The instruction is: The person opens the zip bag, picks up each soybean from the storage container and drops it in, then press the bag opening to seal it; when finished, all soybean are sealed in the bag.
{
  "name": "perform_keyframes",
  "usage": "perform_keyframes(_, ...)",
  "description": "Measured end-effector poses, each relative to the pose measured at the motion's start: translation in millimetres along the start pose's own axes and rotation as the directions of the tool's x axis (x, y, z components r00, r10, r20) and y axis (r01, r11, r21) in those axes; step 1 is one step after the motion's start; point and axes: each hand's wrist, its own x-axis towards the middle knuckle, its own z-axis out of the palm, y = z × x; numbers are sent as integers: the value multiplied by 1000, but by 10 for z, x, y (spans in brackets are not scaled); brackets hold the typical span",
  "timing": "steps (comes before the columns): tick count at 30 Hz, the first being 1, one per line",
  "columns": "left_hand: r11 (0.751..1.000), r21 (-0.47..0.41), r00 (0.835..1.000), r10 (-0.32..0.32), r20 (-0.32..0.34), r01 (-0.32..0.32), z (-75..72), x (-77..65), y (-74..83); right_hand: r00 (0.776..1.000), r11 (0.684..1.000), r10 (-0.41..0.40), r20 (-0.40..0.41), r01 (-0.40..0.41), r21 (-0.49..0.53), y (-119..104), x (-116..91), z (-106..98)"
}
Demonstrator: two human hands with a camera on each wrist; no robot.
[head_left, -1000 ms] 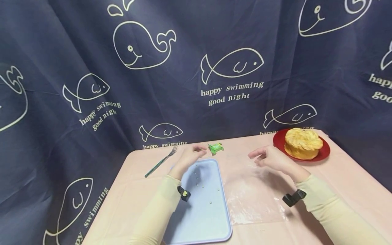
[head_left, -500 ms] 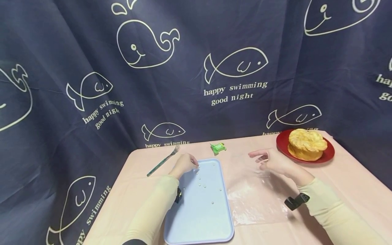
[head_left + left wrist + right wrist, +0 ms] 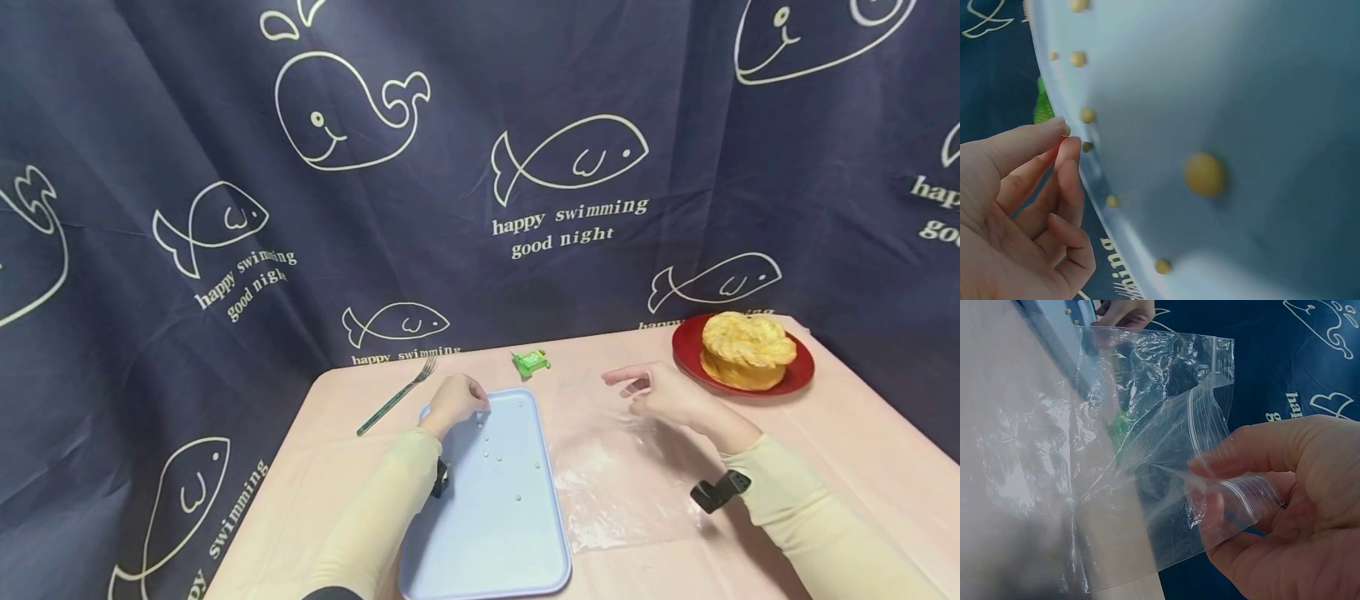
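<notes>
Left hand (image 3: 453, 401) is hovering with fingers curled at the tray's (image 3: 487, 533) far corner, fingertips pinched just beside a small bean (image 3: 1087, 115); whether it holds one, can't tell. Right hand (image 3: 660, 393) is pinching the clear zip bag (image 3: 1147, 444) by its opening, the bag lying right of the tray.

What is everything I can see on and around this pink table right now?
Pale blue plastic tray: one, front centre of table.
Small yellowish beads: several, scattered on the tray's far half.
Clear zip plastic bag: one, right of the tray, mouth lifted.
Green-handled metal fork: one, far left.
Small green clip: one, behind the tray.
Red round plate: one, far right corner.
Yellow pastry: one, on the plate.
Navy fish-print curtain: backdrop.
Left hand: fingertips pinched together at the tray's far edge.
Right hand: pinches the bag's zip edge.
</notes>
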Motion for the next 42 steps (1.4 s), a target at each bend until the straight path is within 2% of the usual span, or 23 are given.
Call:
perform_keyframes(3,994,-106,999,38,-35,-42,-35,-6,83,1000,1000,-4,1,4,0,-6,5,0)
perform_keyframes(6,968,-235,995,77,-67,-91,-67,-25,258,1000,1000,-1,2,1,2,-9,8,6)
perform_keyframes(8,940,-314,990,112,-83,-133,-80,-47,430,1000,1000,12,0,-12,11,-12,11,13)
perform_keyframes(11,877,-432,978,186,-93,-208,-69,-90,736,1000,999,31,-3,-30,23,-13,15,25)
perform_keyframes(13,840,-477,966,238,-102,-258,-25,-113,948,999,999,35,-4,-35,40,-3,15,29)
perform_keyframes(15,819,-484,950,296,-105,-308,34,-122,1140,1000,998,26,-4,-26,50,13,8,24)
perform_keyframes(17,817,-459,934,344,-98,-349,97,-125,1292,1000,999,6,-2,-6,51,27,3,18)
perform_keyframes(21,837,-373,911,408,-66,-401,217,-82,1467,1000,998,-11,-6,11,62,31,-3,10)
perform_keyframes(24,854,-324,909,415,-45,-406,307,-49,1501,1000,994,9,-15,-8,108,21,-13,13)
perform_keyframes(29,895,-246,925,380,-10,-371,413,-32,1470,999,981,53,-11,-50,189,31,-35,24)
perform_keyframes(33,896,-243,924,383,-1,-372,442,-21,1423,998,970,69,2,-67,236,65,-38,33)
perform_keyframes(36,876,-297,917,400,8,-380,437,-3,1372,998,968,62,-1,-60,244,83,-32,30)
perform_keyframes(38,849,-382,917,398,8,-365,415,23,1314,999,970,53,-2,-51,236,89,-23,26)
perform_keyframes(40,814,-479,929,370,-6,-327,370,55,1235,999,973,52,-3,-50,226,91,-13,24)
perform_keyframes(42,774,-568,948,318,-31,-278,305,95,1132,998,974,60,-5,-58,217,88,-4,23)
